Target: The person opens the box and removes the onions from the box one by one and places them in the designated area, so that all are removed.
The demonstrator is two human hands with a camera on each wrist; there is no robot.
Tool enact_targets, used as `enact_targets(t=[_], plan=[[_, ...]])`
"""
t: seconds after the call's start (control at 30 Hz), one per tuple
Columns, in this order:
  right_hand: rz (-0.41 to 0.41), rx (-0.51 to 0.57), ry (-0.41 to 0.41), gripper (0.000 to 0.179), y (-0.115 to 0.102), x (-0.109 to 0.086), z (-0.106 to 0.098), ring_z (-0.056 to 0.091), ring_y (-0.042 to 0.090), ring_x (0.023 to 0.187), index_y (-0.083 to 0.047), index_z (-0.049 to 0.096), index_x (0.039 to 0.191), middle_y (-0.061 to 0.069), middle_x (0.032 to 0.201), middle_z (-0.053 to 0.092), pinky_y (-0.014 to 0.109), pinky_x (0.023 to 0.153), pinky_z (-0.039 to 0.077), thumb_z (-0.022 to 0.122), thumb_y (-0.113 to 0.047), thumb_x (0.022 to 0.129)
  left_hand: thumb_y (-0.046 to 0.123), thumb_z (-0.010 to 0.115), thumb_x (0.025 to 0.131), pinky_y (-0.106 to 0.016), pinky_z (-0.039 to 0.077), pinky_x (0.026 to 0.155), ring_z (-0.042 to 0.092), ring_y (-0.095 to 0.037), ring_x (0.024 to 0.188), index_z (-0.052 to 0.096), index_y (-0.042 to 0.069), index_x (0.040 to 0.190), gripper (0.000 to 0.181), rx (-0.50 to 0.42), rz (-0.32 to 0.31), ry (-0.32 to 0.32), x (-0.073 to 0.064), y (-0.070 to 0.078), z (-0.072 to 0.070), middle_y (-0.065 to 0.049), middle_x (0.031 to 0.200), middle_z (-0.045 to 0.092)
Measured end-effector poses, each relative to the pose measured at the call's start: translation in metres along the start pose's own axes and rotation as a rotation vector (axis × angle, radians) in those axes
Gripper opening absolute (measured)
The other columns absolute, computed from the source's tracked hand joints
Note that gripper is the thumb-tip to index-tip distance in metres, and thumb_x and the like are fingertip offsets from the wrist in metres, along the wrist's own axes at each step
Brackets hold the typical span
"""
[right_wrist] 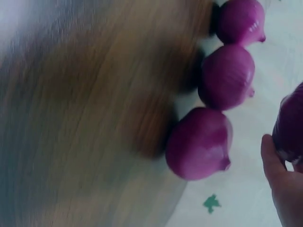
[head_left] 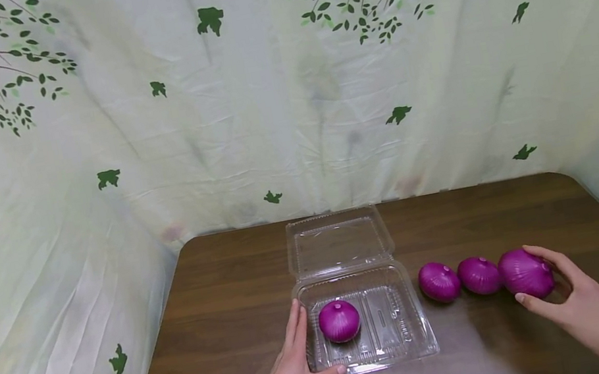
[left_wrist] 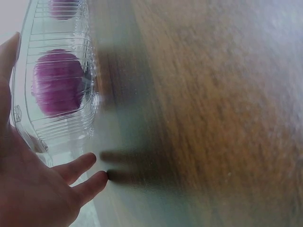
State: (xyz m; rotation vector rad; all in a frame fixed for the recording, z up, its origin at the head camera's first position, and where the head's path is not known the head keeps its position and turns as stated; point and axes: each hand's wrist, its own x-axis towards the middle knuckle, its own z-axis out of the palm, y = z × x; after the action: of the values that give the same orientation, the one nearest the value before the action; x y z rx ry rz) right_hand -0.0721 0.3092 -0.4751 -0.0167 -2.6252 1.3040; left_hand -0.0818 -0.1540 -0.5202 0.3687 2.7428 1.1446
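Note:
A clear plastic clamshell box point(head_left: 414, 327) stands on the table, lid point(head_left: 339, 243) laid back, with one purple onion point(head_left: 339, 321) inside its left half. My left hand point(head_left: 292, 369) rests against the box's left front corner, fingers fairly straight along the side and thumb at the front rim. On the right, my right hand point(head_left: 581, 301) grips a purple onion point(head_left: 525, 274) between thumb and fingers. In the right wrist view this held onion point(right_wrist: 292, 125) is apart from a row of three onions point(right_wrist: 201, 144); the head view shows only two of that row point(head_left: 439, 282).
The brown wooden table point(head_left: 227, 320) carries the box and onions. A pale curtain point(head_left: 263, 120) printed with leaves and branches hangs behind the table and at both sides. The onion row lies just right of the box.

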Motion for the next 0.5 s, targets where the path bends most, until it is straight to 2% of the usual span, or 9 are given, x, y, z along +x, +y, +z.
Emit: enact_targets(t=[0.1, 0.27, 0.37, 0.5], plan=[[-0.045, -0.002, -0.044, 0.077, -0.005, -0.005, 0.008, 0.053, -0.012, 0.101, -0.02, 0.044, 0.147, -0.011, 0.131, 0.047, 0.012, 0.072, 0.049, 0.083, -0.016, 0.081, 0.065, 0.077, 0.071, -0.059, 0.034, 0.105, 0.024, -0.035, 0.143, 0.011, 0.009, 0.159, 0.123, 0.003, -0.008, 0.0, 0.0, 0.0, -0.001, 0.002, 0.165, -0.004], [-0.106, 0.007, -0.094, 0.076, -0.009, -0.012, 0.021, 0.058, -0.002, 0.101, -0.019, 0.05, 0.143, -0.001, 0.134, 0.046, 0.013, 0.077, 0.049, 0.086, -0.013, 0.077, 0.065, 0.077, 0.071, -0.06, 0.034, 0.104, 0.025, -0.037, 0.142, 0.011, 0.008, 0.159, 0.124, 0.005, -0.003, -0.001, -0.001, 0.001, -0.001, 0.002, 0.165, -0.003], [-0.143, -0.01, -0.132, 0.076, -0.01, -0.015, 0.026, 0.057, -0.001, 0.102, -0.02, 0.051, 0.142, 0.001, 0.133, 0.046, 0.013, 0.078, 0.049, 0.087, -0.014, 0.075, 0.063, 0.078, 0.072, -0.06, 0.034, 0.104, 0.026, -0.038, 0.142, 0.011, 0.008, 0.159, 0.123, 0.0, 0.002, 0.001, 0.0, 0.001, -0.001, 0.001, 0.165, -0.003], [-0.215, -0.011, -0.192, 0.078, -0.008, -0.016, 0.035, 0.05, -0.002, 0.112, -0.018, 0.051, 0.141, 0.001, 0.137, 0.048, 0.01, 0.084, 0.045, 0.088, -0.013, 0.073, 0.061, 0.079, 0.072, -0.059, 0.034, 0.105, 0.025, -0.036, 0.142, 0.011, 0.009, 0.159, 0.122, -0.002, -0.004, 0.003, 0.0, 0.001, 0.0, 0.003, 0.165, -0.003]])
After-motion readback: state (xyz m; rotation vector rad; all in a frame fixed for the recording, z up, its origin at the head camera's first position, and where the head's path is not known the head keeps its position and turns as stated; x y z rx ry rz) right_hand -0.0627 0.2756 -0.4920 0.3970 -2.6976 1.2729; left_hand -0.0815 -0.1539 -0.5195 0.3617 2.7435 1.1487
